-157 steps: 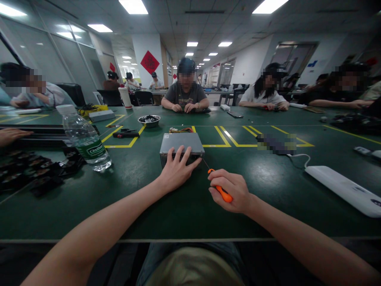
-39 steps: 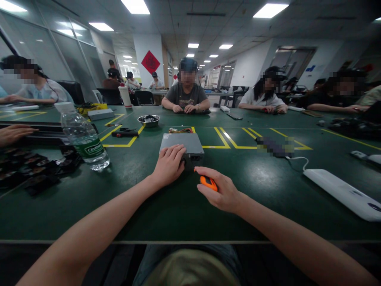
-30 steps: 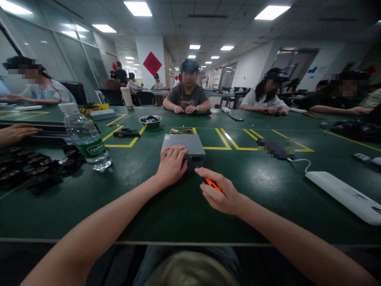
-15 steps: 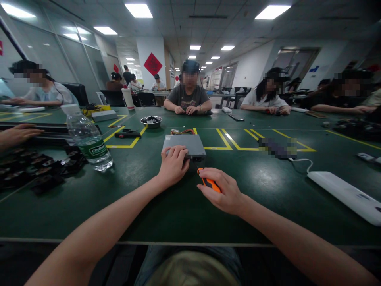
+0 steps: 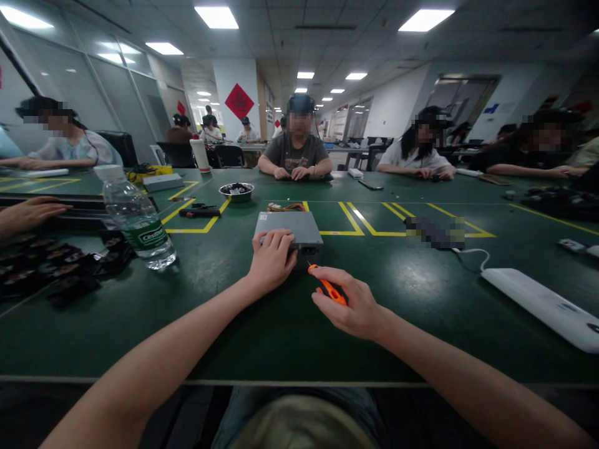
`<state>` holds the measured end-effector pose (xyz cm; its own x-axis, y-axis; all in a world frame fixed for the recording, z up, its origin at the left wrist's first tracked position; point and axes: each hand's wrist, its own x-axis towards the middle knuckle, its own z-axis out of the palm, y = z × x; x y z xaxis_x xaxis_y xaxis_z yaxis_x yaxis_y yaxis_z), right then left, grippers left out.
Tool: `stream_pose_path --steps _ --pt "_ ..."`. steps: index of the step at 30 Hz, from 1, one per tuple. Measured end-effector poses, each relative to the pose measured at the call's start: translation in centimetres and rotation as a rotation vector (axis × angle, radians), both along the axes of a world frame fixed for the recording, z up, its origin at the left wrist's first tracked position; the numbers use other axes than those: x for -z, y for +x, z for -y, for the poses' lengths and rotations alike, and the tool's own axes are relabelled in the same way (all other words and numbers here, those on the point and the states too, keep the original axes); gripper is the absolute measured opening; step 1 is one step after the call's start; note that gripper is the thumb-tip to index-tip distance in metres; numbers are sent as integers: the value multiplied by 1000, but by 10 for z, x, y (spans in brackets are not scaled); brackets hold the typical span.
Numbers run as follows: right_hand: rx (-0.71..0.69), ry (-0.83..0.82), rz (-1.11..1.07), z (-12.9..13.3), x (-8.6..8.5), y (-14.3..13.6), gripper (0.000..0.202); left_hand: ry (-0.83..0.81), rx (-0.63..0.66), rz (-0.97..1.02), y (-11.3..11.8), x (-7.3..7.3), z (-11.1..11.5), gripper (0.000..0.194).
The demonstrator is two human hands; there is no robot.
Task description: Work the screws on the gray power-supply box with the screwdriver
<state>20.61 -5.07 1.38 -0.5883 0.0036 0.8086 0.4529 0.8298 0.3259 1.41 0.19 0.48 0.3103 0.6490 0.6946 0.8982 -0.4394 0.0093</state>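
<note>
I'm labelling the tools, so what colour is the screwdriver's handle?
Orange and black screwdriver handle, showing best in the current head view.

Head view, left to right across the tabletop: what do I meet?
Plastic water bottle → dark hand tool → metal bowl → grey power supply unit → right hand gripping orange-and-black screwdriver → white oblong device.

The bowl (image 5: pixel 236 192) lies behind the metal box (image 5: pixel 291 228) on the table (image 5: pixel 262 349).

Lit ceiling panels (image 5: pixel 216 17) shine above glass partitions (image 5: pixel 98 81) and a white pillar (image 5: pixel 223 76).
</note>
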Motion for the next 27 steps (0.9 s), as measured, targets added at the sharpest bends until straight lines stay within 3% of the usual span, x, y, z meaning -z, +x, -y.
stream_pose_path --steps 17,27 --pt "-54 -8 68 -4 2 -3 14 -5 2 43 2 -1 0 22" --pt "-62 -16 4 -4 3 24 21 -6 -1 35 2 -1 -1 21"
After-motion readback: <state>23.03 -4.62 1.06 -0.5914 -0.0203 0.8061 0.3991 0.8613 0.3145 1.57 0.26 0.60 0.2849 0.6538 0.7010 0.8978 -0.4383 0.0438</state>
